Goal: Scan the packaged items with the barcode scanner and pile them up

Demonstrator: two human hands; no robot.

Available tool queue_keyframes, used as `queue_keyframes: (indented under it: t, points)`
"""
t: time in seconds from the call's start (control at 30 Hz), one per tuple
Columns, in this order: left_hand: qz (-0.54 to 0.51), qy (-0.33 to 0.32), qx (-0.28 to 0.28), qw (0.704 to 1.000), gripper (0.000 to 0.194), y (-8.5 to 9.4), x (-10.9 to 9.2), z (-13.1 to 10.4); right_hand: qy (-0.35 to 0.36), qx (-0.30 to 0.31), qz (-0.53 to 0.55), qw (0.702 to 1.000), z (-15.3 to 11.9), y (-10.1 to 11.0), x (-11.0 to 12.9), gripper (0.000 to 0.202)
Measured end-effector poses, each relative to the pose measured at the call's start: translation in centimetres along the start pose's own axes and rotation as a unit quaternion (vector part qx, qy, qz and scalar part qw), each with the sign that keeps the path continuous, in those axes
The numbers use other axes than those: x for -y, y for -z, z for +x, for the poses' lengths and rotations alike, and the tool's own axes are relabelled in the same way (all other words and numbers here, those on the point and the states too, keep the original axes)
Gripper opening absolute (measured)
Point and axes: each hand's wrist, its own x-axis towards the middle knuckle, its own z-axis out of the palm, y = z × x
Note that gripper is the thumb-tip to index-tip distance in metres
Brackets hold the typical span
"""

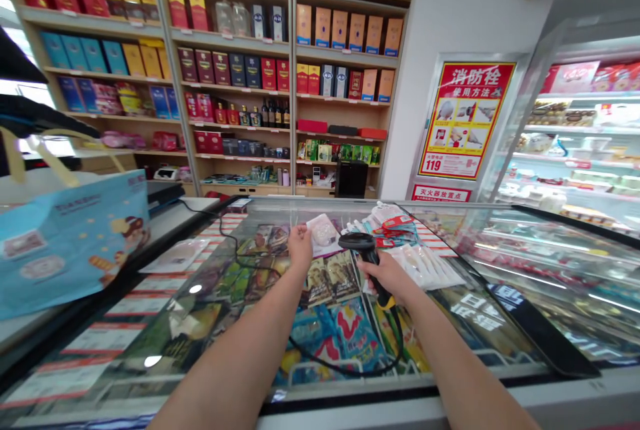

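Over the glass top of a freezer, my left hand [300, 242] pinches the left edge of a flat, pale clear-fronted packet [323, 234]. My right hand [383, 277] is wrapped round the handle of a black and yellow barcode scanner [358, 241], its head pointing left toward the packet. The scanner's black cable [345, 371] loops down and across the glass to the left. Just right of the scanner lie several white packets [425, 267] side by side, and behind them a pile of red, white and blue packets [393, 222].
A light blue bag [75, 237] stands on the counter at the left. Another flat packet [177, 255] lies near the freezer's left edge. Shelves of boxes [240, 70] line the back wall, and a lit refrigerated case [580, 150] stands at the right.
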Motion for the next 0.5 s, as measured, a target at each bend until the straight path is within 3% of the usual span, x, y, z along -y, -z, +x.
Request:
queue_keyframes:
  t: [0.2,0.5]
  points:
    - [-0.003,0.013,-0.002,1.0,0.008,-0.11,-0.41,-0.45,-0.015,0.002,0.0,1.0,-0.14,-0.17,0.03,0.024]
    - [-0.003,0.011,-0.004,1.0,0.006,-0.14,0.52,0.02,-0.007,0.009,0.01,1.0,-0.22,-0.34,-0.08,0.027]
